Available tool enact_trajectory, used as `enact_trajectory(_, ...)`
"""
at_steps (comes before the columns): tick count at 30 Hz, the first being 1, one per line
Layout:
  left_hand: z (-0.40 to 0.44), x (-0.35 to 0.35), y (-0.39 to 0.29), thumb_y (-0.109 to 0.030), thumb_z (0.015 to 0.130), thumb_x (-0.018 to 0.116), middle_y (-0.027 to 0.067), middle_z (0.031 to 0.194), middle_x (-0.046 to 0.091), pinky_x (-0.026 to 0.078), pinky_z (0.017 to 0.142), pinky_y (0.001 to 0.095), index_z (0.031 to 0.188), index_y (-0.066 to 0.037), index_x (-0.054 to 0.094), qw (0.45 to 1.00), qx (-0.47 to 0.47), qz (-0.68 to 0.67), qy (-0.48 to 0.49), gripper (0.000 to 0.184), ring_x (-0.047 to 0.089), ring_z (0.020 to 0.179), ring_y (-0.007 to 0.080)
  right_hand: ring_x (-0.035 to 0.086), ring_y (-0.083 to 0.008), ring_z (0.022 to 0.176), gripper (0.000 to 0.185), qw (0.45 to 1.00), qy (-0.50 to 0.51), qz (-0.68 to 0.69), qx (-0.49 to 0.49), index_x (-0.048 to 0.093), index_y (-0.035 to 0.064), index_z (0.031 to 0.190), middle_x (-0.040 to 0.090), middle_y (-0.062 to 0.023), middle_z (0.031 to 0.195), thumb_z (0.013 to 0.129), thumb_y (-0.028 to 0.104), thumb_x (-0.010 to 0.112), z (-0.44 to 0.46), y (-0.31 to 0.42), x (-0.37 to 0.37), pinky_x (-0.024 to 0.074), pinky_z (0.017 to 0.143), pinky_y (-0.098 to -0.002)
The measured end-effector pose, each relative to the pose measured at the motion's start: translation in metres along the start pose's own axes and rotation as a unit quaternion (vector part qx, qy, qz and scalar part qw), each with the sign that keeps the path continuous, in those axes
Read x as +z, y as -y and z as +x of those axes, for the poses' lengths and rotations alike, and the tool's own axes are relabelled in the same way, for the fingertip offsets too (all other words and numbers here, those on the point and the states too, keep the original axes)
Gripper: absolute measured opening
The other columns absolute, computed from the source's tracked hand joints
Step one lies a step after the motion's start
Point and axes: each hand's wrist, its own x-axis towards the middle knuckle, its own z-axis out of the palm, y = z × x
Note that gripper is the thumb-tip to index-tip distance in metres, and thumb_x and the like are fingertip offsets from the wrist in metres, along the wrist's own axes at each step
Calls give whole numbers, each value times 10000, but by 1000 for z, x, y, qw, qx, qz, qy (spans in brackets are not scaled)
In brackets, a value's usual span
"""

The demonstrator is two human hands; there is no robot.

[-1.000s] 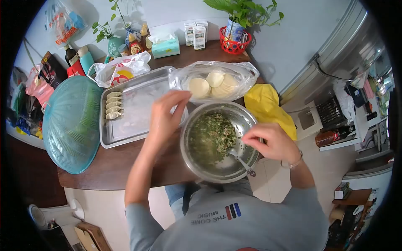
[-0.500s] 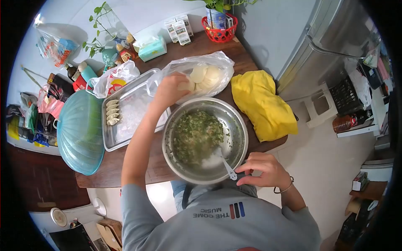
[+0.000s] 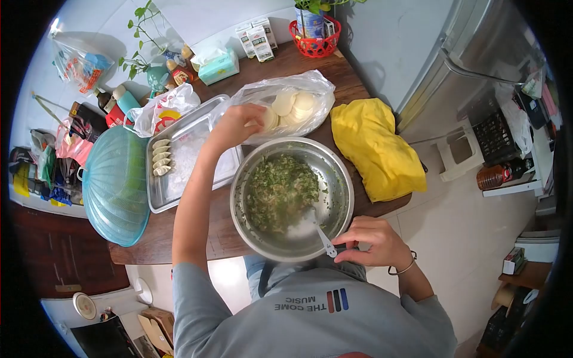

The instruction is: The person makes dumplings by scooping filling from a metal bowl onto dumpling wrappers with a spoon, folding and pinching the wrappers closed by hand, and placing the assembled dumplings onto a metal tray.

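Note:
My left hand (image 3: 240, 124) is over the mouth of a clear plastic bag (image 3: 322, 89), fingers curled and thumb against the edge of a stack of round dumpling wrappers (image 3: 271, 119). More wrappers (image 3: 295, 105) lie fanned in the bag. My right hand (image 3: 375, 241) is by the near right rim of a large steel bowl (image 3: 237, 209), finger and thumb at the handle end of a white spoon (image 3: 324, 240). The spoon's head sits in the bowl, beside chopped green filling (image 3: 280, 191). Several folded dumplings (image 3: 161, 157) line the left end of a metal tray (image 3: 156, 200).
A blue mesh food cover (image 3: 113, 191) stands left of the tray. To the right, a yellow cloth (image 3: 376, 149) hangs over the table edge. Behind are a tissue box (image 3: 219, 67), small white cartons (image 3: 259, 43), bottles (image 3: 179, 74) and a red basket (image 3: 316, 46).
My left hand has drawn back slightly to the left, so more of the wrapper stack shows by its fingertips. The right hand and spoon are almost unmoved.

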Motion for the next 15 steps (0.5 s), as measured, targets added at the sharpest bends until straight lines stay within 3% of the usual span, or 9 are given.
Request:
enact_trajectory(8, -6, 4, -1, -9, 749, 739, 122, 1221, 668, 549, 838, 321, 856, 11, 703, 999, -13, -42, -28, 115, 657, 1066, 240, 581, -147, 570, 268, 1000, -9, -2, -3, 747, 103, 906, 616, -12, 647, 675, 157, 873, 5, 1, -2, 428, 529, -276)
enact_trajectory(10, -5, 5, -4, -9, 747, 740, 123, 1217, 670, 548, 838, 323, 855, 12, 703, 999, -12, -39, -30, 116, 658, 1066, 244, 614, -228, 637, 228, 1000, 12, -4, 25, 717, 110, 883, 639, -54, 723, 714, 193, 847, 5, 3, -5, 488, 594, -333)
enact_trajectory(15, -6, 6, 2, 0, 744, 734, 124, 1210, 674, 546, 828, 330, 849, 16, 698, 998, 1, -61, -34, 113, 660, 1065, 253, 613, -224, 627, 223, 1000, 12, 7, 28, 718, 102, 875, 644, -56, 724, 710, 174, 849, 8, 2, -3, 485, 583, -332)
